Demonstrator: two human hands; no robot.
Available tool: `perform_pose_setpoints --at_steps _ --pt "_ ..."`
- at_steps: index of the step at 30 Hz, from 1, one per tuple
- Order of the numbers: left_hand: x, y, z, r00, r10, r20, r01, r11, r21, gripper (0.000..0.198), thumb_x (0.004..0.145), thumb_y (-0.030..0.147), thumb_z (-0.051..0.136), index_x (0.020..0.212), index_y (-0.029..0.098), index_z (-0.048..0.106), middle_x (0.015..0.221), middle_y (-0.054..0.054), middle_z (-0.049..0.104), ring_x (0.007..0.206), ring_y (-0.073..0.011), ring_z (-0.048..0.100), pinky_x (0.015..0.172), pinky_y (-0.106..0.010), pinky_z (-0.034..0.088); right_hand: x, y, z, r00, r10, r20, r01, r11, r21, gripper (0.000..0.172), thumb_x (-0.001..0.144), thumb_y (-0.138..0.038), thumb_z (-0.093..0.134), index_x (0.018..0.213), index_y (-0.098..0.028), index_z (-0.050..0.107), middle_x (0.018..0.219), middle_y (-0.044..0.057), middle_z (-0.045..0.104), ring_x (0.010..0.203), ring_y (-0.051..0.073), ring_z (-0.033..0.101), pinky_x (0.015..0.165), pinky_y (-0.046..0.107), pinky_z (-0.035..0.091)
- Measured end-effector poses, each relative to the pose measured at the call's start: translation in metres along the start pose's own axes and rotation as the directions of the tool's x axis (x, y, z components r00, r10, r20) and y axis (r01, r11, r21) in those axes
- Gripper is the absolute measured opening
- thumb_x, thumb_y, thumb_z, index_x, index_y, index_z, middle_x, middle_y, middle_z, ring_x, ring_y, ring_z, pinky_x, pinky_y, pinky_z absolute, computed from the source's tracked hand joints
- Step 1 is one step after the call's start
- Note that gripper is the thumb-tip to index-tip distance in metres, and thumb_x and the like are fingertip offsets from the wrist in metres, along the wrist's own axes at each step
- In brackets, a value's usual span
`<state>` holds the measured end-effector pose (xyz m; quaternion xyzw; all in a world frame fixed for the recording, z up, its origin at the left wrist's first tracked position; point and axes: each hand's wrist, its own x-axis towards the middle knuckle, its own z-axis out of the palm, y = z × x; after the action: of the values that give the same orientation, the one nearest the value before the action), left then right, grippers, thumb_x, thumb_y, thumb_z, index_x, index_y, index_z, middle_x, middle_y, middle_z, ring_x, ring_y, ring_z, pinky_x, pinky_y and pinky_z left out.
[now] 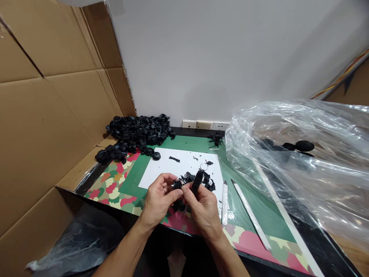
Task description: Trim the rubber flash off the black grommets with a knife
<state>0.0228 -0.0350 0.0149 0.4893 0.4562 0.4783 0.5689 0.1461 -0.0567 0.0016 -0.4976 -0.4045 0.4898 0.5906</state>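
Observation:
My left hand pinches a small black ribbed rubber piece between thumb and fingers, above the near edge of a white sheet. Close against it, my right hand is closed around a black-handled tool. A thin pale tip of this tool shows below the fingers; its exact kind I cannot make out. The thumbs nearly meet at the rubber piece, whose lower part is hidden. Black rubber scraps lie on the sheet just beyond my right hand. A round black piece rests at the sheet's far left corner.
A heap of black rubber pieces fills the back left, beside a cardboard wall. Two white-wrapped sticks with dark tips, one nearer and one farther right, lie on the green mat. A transparent plastic bag covers the right side.

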Motion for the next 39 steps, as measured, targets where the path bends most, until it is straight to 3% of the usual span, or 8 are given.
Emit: perform_pose_setpoints --at_steps 6,10,14,23,27,30,35,39 --pt "0.004 -0.004 0.002 0.997 -0.005 -0.072 -0.002 0.995 -0.095 0.034 0.058 0.028 0.081 0.080 0.015 0.058 0.076 -0.002 0.066 0.047 -0.0059 0.052 0.037 -0.016 0.040 -0.002 0.007 0.006 0.995 0.070 -0.064 -0.063 0.992 0.106 0.030 0.071 -0.047 0.065 0.069 -0.018 0.057 0.050 -0.005 0.050 0.045 0.010 0.044 0.046 0.024 0.038" --pt "0.003 -0.006 0.003 0.991 0.065 -0.121 -0.076 0.993 -0.087 0.030 0.061 0.027 0.079 0.077 0.015 0.057 0.094 -0.006 0.068 0.043 -0.0025 0.049 0.038 -0.017 0.041 -0.002 0.015 0.012 0.991 0.128 -0.046 -0.113 0.961 0.253 0.034 0.070 -0.050 0.068 0.067 -0.019 0.055 0.047 -0.006 0.048 0.042 0.010 0.044 0.043 0.023 0.036" --pt "0.002 -0.008 0.004 0.977 0.132 -0.166 -0.143 0.988 -0.060 0.026 0.063 0.025 0.077 0.077 0.015 0.058 0.093 -0.005 0.068 0.042 -0.0018 0.048 0.038 -0.017 0.041 0.000 0.019 0.017 0.988 0.152 -0.004 -0.139 0.918 0.372 0.035 0.067 -0.050 0.072 0.067 -0.018 0.056 0.048 -0.006 0.049 0.044 0.011 0.048 0.044 0.023 0.038" --pt "0.005 -0.009 -0.002 0.985 0.101 -0.141 -0.111 0.992 -0.065 0.022 0.062 0.022 0.077 0.074 0.015 0.060 0.086 -0.005 0.071 0.058 -0.0083 0.058 0.051 -0.019 0.049 0.000 0.016 0.006 0.985 0.173 0.026 -0.172 0.928 0.331 0.037 0.065 -0.051 0.075 0.068 -0.017 0.060 0.050 -0.005 0.054 0.034 0.006 0.037 0.034 0.020 0.030" --pt "0.005 -0.003 -0.005 0.994 0.043 -0.104 -0.049 0.997 -0.061 0.024 0.059 0.022 0.079 0.071 0.014 0.060 0.081 -0.005 0.069 0.056 -0.0074 0.053 0.049 -0.018 0.047 0.001 0.005 -0.020 1.000 0.000 -0.020 0.006 0.958 0.288 0.033 0.072 -0.048 0.072 0.082 -0.017 0.070 0.075 0.004 0.068 0.050 0.011 0.056 0.049 0.027 0.049" --pt "0.004 0.000 -0.005 0.997 -0.005 -0.071 0.000 0.997 -0.071 0.025 0.058 0.023 0.080 0.070 0.013 0.061 0.079 -0.005 0.068 0.058 -0.0078 0.053 0.048 -0.017 0.045 0.003 0.001 -0.032 0.984 -0.176 -0.042 0.180 0.937 0.299 0.032 0.074 -0.049 0.072 0.088 -0.020 0.073 0.090 0.006 0.068 0.061 0.016 0.062 0.059 0.033 0.053" --pt "0.002 0.001 -0.005 0.998 -0.050 -0.028 0.048 0.997 -0.063 0.026 0.060 0.027 0.080 0.071 0.013 0.063 0.078 -0.003 0.066 0.054 -0.0064 0.050 0.046 -0.017 0.044 0.006 -0.002 -0.034 0.949 -0.303 -0.080 0.313 0.932 0.184 0.026 0.080 -0.045 0.066 0.082 -0.020 0.071 0.082 0.005 0.065 0.067 0.018 0.062 0.062 0.033 0.052" --pt "0.003 0.000 -0.006 0.999 -0.048 -0.024 0.047 0.998 -0.037 0.027 0.059 0.028 0.081 0.071 0.013 0.063 0.079 -0.004 0.066 0.054 -0.0063 0.050 0.046 -0.017 0.044 0.009 -0.013 -0.031 0.908 -0.414 -0.059 0.412 0.910 -0.042 0.022 0.087 -0.037 0.058 0.076 -0.019 0.063 0.076 0.003 0.062 0.071 0.017 0.058 0.064 0.030 0.047"
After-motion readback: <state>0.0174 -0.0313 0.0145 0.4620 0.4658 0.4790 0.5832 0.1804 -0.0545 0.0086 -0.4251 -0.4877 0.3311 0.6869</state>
